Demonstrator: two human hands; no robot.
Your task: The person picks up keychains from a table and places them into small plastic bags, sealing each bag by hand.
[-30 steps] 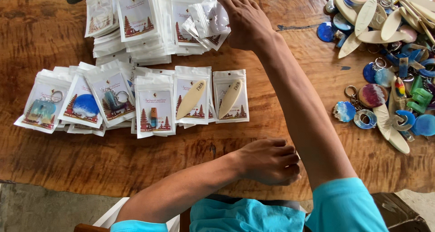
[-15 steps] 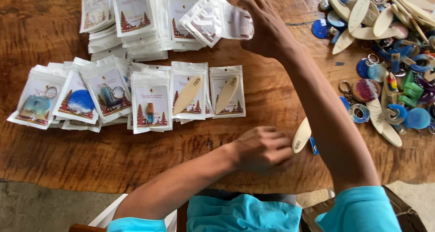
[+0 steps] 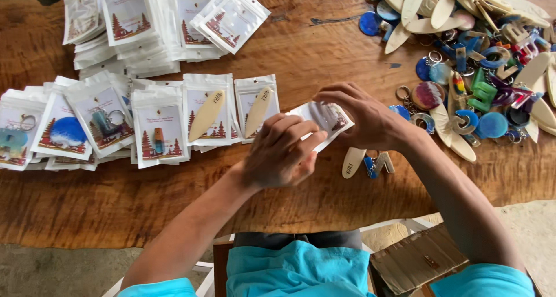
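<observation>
A worn brown wooden tabletop (image 3: 301,59) is seen from above, used here as the landmark. At its far left part, stacked empty white zip pouches (image 3: 145,19) are piled; nearer its left edge, rows of filled white pouches with keychains (image 3: 145,123) are laid overlapping. At its far right part, a heap of loose wooden surfboard-shaped and coloured resin keychains (image 3: 475,59) is spread. Just above its near middle edge, one small white printed zip pouch (image 3: 324,118) is held off the surface. Left hand (image 3: 281,152): grip pinched on the pouch's near end. Right hand (image 3: 362,114): grip pinched on its far end. Beneath, on the tabletop, a pale wooden surfboard keychain (image 3: 352,161) is noted.
</observation>
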